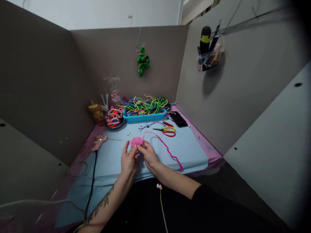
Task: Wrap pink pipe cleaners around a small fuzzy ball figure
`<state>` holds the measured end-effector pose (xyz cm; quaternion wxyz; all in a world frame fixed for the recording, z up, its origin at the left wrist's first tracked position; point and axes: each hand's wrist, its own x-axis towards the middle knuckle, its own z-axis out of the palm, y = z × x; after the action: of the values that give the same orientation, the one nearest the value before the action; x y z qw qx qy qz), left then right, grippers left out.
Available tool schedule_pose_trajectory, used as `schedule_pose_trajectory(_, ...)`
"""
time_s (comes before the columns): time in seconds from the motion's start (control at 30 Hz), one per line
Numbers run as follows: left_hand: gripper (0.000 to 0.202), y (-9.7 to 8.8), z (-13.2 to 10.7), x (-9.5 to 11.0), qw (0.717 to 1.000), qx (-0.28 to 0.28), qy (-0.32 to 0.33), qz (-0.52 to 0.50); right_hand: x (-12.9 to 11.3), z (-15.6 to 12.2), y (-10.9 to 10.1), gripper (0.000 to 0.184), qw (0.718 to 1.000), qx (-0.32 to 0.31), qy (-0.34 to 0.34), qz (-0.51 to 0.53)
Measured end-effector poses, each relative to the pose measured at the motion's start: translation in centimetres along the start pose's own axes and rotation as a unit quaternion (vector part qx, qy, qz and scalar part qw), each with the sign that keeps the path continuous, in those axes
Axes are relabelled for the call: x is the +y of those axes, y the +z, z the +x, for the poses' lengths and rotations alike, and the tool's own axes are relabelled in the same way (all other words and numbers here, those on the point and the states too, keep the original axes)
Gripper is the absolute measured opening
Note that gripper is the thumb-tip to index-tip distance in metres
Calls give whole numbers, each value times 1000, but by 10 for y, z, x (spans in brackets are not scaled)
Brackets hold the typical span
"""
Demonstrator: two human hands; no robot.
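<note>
A round, flat pink piece [137, 141], looking like coiled fuzzy pipe cleaner, is pinched between both my hands over the blue cloth. My left hand [128, 161] grips its lower left edge, thumb on top and the index finger raised beside it. On the lower right edge, the fingers of my right hand [148, 155] are closed. From the top of the piece a long pink pipe cleaner [167, 149] runs out to the right and bends down onto the cloth. Just beyond my right hand lie scissors [167, 130] with red and yellow handles.
A blue tray [145, 118] heaped with coloured pipe cleaners stands at the back. Left of it are a bowl [116, 127] of beaded pieces and a brown cup [96, 113]. A glue gun [100, 141] with a black cord lies left, a phone [178, 119] right. Partitions enclose the table.
</note>
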<state>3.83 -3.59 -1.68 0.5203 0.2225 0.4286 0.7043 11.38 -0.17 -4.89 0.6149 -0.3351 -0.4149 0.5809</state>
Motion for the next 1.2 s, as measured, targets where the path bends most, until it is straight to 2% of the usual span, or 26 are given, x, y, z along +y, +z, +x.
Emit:
schedule_pose_trajectory(0.07,106,-2,0,0,1000,-8,9,7,-1,-1,0,21,1000,6,11,5)
schedule_pose_trajectory(0.2,99,-5,2,0,999,1,28,22,-3,0,-1,29,997,74,4,15)
schedule_pose_trajectory(0.3,95,-6,4,0,999,14,29,36,-5,1,-4,27,996,81,-11,23)
schedule_pose_trajectory(0.4,92,-6,5,0,998,25,29,53,-13,-1,-12,18,990,100,-67,-76)
schedule_pose_trajectory(0.47,90,-6,4,2,996,28,39,70,-23,-3,-19,12,959,88,-156,-222)
schedule_pose_trajectory(0.53,88,-6,3,4,994,26,52,88,-34,-3,-25,14,907,21,-239,-346)
schedule_pose_trajectory(0.57,88,-5,3,5,994,24,56,95,-38,-2,-28,17,882,-21,-259,-394)
schedule_pose_trajectory(0.63,88,-4,2,7,993,22,59,104,-45,2,-32,21,841,-68,-271,-463)
schedule_pose_trajectory(0.73,87,-4,1,7,993,19,57,104,-46,8,-35,21,811,-76,-258,-520)
schedule_pose_trajectory(0.9,85,-5,2,6,993,16,59,100,-44,13,-38,16,800,-89,-238,-544)
schedule_pose_trajectory(1.03,84,-6,3,6,993,6,56,106,-44,17,-42,15,799,-124,-232,-540)
schedule_pose_trajectory(1.2,82,-6,4,7,993,-7,57,106,-41,21,-47,13,824,-153,-214,-502)
